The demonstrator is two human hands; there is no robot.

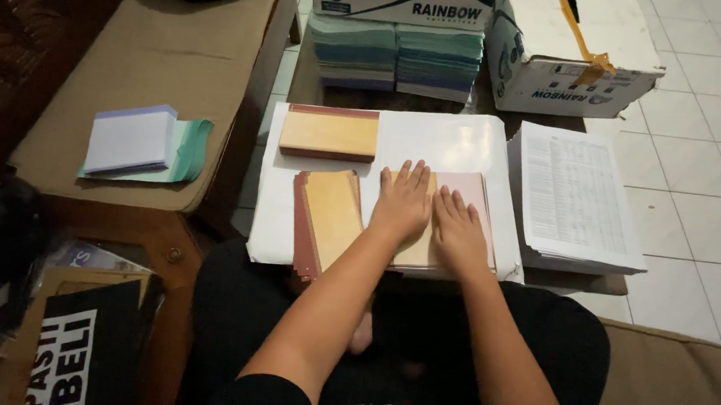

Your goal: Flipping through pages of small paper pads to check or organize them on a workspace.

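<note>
My left hand (402,202) and my right hand (457,225) lie flat, fingers spread, side by side on a thin stack of pale pink and tan sheets (475,193) on a large white sheet (448,141). Neither hand holds anything. To the left of my hands lies a fanned pile of yellow-tan covers with dark red spines (326,217). Above that pile lies a closed book-like block with a yellow cover and red edge (329,132).
A stack of printed white pages (574,195) lies to the right. Piles of green and blue paper (394,56) and two white cardboard boxes (569,61) stand at the back. A tan cushioned bench (148,56) on the left carries white and green sheets (139,143).
</note>
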